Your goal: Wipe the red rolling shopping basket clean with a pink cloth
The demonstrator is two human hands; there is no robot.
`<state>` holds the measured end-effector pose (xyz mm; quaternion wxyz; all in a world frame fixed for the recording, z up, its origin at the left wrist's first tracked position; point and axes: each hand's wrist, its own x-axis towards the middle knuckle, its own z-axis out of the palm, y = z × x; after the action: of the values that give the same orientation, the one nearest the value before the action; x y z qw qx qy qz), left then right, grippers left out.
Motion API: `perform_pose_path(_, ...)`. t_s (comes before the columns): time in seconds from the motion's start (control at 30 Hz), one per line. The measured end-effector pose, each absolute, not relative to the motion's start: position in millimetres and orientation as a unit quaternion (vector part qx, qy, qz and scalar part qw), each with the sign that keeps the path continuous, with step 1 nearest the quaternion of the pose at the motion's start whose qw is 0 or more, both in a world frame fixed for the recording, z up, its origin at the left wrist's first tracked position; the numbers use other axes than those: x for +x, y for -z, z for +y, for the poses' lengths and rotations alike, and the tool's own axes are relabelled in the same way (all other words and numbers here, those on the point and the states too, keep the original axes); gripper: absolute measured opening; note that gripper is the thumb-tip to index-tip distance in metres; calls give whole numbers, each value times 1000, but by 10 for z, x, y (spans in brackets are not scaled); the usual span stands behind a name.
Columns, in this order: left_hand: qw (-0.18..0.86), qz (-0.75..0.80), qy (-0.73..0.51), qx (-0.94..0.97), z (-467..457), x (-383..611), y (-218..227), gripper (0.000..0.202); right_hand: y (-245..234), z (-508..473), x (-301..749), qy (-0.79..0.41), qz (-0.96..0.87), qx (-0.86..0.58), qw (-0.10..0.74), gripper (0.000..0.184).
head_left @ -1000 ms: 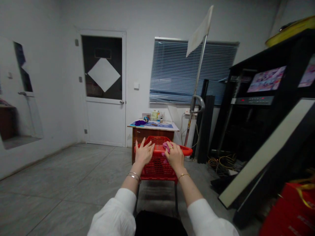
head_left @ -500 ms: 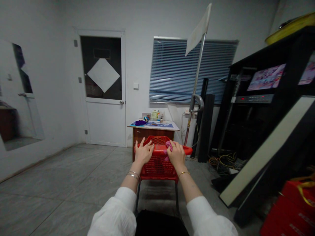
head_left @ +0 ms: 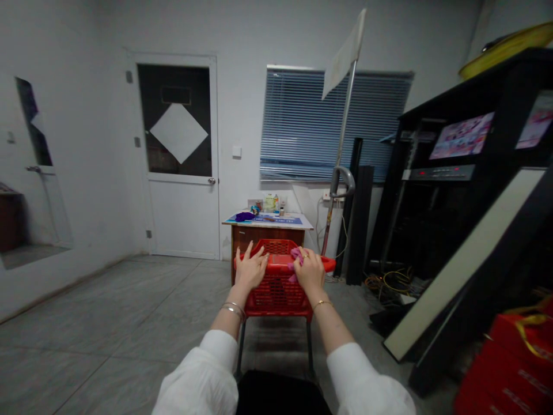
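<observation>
One pink cloth (head_left: 296, 253), clamped in the right hand (head_left: 311, 272) on the cart handle (head_left: 279, 262), could drop if grip slackens; left hand (head_left: 250, 271) splayed.

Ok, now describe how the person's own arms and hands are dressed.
Loose white sleeves cover the upper forearms, ending short of the wrists. Silver-coloured bangles circle the wrist of the left hand. The right hand has a thin gold-coloured bracelet at its wrist and a gold-coloured ring.
</observation>
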<state>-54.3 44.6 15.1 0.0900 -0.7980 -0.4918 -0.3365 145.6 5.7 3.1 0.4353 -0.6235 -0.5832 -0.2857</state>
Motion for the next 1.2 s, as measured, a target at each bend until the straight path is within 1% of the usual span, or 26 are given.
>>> perform_pose_path(0.07, 93, -490, 339, -798, 452, -526, -142, 43, -41, 59, 1576, 281, -526, -663, 451, 36)
perform_pose_path(0.13, 100, -489, 343, -795, 455, -502, -135, 44, -48, 59, 1558, 283, -508, -674, 455, 35)
perform_pose_path(0.2, 108, -491, 344, -793, 458, -486, -131, 44, -47, 55, 1424, 291, -536, -654, 448, 35)
perform_pose_path(0.33, 116, -494, 334, -794, 472, -502, -128, 44, -40, 30, 1208, 296, -647, -572, 408, 40)
perform_pose_path(0.4, 116, -493, 331, -796, 480, -519, -125, 44, -45, 24, 1273, 288, -657, -565, 407, 41)
perform_pose_path(0.53, 116, -486, 337, -798, 492, -522, -109, 43, -60, 57, 1547, 273, -557, -640, 454, 38)
perform_pose_path(0.63, 120, -485, 340, -797, 495, -500, -100, 43, -62, 83, 1504, 271, -516, -663, 469, 36)
perform_pose_path(0.77, 126, -489, 333, -796, 497, -500, -104, 43, -50, 59, 1168, 287, -606, -596, 443, 38)
perform_pose_path(0.87, 125, -487, 330, -799, 498, -525, -110, 43, -40, 38, 1151, 285, -658, -556, 420, 41)
perform_pose_path(1.07, 115, -485, 336, -799, 481, -518, -111, 43, -27, 82, 1629, 266, -509, -657, 488, 38)
perform_pose_path(1.13, 114, -487, 337, -797, 479, -504, -111, 43, -31, 89, 1576, 268, -499, -661, 491, 38)
perform_pose_path(1.2, 115, -489, 338, -796, 483, -497, -110, 42, -32, 82, 1391, 275, -540, -634, 481, 38)
